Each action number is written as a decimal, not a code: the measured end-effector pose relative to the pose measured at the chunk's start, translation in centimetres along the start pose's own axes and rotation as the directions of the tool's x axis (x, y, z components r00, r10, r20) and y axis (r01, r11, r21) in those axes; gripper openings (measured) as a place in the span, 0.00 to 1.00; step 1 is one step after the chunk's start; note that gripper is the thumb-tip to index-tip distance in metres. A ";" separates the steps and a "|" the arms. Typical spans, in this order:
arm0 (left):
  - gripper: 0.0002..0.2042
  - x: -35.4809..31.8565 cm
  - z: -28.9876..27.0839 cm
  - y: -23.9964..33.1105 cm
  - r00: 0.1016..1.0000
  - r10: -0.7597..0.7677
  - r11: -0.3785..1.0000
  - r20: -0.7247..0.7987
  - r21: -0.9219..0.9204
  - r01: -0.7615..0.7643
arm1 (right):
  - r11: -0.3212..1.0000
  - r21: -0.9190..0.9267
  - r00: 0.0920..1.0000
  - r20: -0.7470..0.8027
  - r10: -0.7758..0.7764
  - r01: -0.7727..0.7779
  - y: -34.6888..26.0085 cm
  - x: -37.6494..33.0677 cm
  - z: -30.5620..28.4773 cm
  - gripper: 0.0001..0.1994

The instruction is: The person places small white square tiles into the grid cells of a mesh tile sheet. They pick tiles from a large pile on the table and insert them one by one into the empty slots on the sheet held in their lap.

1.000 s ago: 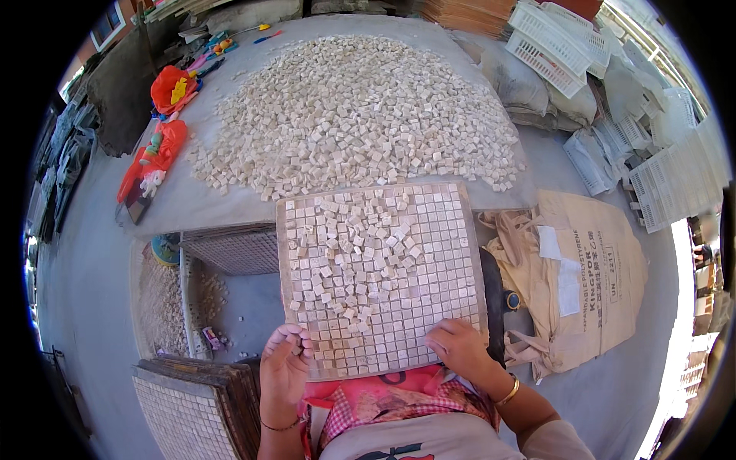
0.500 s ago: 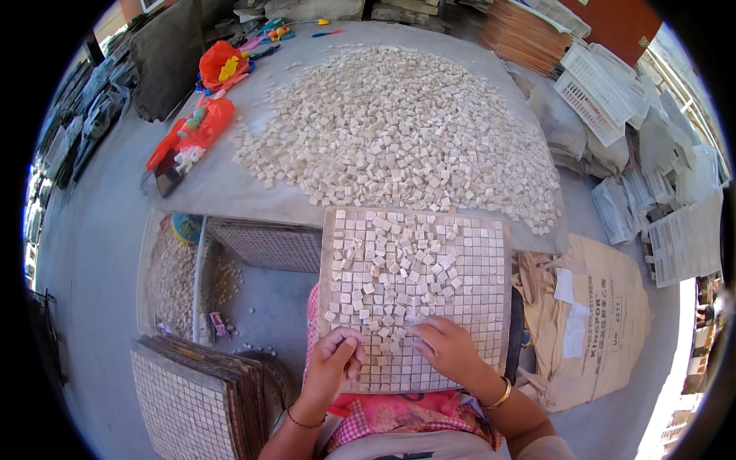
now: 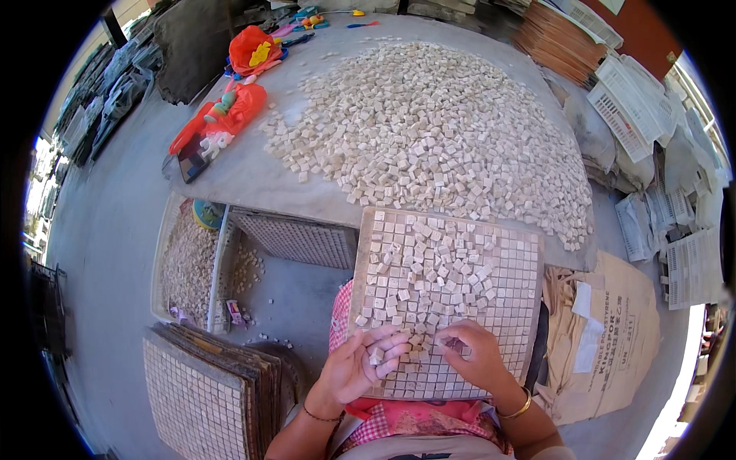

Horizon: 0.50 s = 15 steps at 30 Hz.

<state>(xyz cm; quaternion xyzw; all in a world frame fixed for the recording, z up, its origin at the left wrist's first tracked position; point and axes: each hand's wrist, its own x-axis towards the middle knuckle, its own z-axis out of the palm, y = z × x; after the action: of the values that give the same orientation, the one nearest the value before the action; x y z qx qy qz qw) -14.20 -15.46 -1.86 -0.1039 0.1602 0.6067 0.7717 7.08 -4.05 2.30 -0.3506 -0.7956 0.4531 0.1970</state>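
Note:
A square grid tray (image 3: 521, 284) rests on my lap and against the table edge, its cells partly filled with small beige stone tiles and loose tiles (image 3: 429, 268) scattered on top. My left hand (image 3: 354, 366) sits at the tray's near left corner, fingers curled around a small tile. My right hand (image 3: 475, 354) lies on the tray's lower middle, fingertips pressing down on tiles. A large heap of the same tiles (image 3: 437, 130) covers the grey table (image 3: 245, 172) beyond the tray.
A stack of filled mosaic sheets (image 3: 203, 383) stands at my lower left. A white bin of tiles (image 3: 184, 261) and a mesh tray (image 3: 295, 238) sit under the table edge. Red bags (image 3: 230, 115) lie at the table's left; paper sacks (image 3: 606, 330) and white crates (image 3: 629, 107) at right.
My view has shifted closer to the tray. Both hands moved from the tray's near edge inward onto the tiles, and the left fingers closed on a tile.

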 end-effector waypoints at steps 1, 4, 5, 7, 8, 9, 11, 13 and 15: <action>0.27 0.0 -0.5 -0.1 0.999 -0.003 1.000 0.050 -0.027 0.004 | 0.995 0.094 1.000 -0.010 0.021 -0.020 0.0 0.1 -0.2 0.10; 0.29 0.4 -0.7 -0.2 0.994 -0.021 1.000 0.110 0.007 0.020 | 0.933 0.315 0.985 0.040 0.169 -0.173 1.8 -1.0 0.2 0.10; 0.29 0.2 -0.4 -0.2 0.998 -0.007 0.996 0.056 0.086 0.002 | 0.884 0.402 0.971 0.082 0.226 -0.240 1.4 -0.9 0.1 0.10; 0.30 0.0 0.4 -0.5 0.999 0.025 0.977 -0.023 0.213 -0.019 | 0.747 0.554 0.929 0.181 0.323 -0.368 0.2 -0.7 -0.1 0.10; 0.31 -0.1 1.2 -0.6 0.998 0.040 0.965 -0.051 0.262 -0.025 | 0.734 0.566 0.926 0.192 0.326 -0.376 0.0 -0.7 -0.1 0.10; 0.31 -0.2 1.8 -0.8 0.995 0.056 0.950 -0.078 0.310 -0.029 | 0.721 0.577 0.923 0.203 0.328 -0.384 -0.1 -0.8 0.1 0.10; 0.33 0.0 2.6 -1.1 0.996 0.048 0.946 -0.077 0.322 -0.021 | 0.740 0.574 0.936 0.179 0.304 -0.350 -0.5 -1.1 0.4 0.10; 0.34 0.2 2.8 -1.5 0.998 0.023 0.952 -0.060 0.308 -0.003 | 0.798 0.541 0.963 0.107 0.246 -0.265 -1.4 -1.5 0.8 0.11; 0.35 0.5 2.3 -2.0 0.999 -0.017 0.966 -0.027 0.258 0.024 | 0.941 0.309 0.989 0.100 0.109 -0.135 -2.1 -1.3 0.6 0.11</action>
<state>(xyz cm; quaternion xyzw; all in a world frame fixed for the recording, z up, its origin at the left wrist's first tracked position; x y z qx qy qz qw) -11.88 -14.68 0.06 -0.0115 0.2462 0.5714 0.7828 6.78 -6.04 3.80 -0.3445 -0.6971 0.5996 0.1893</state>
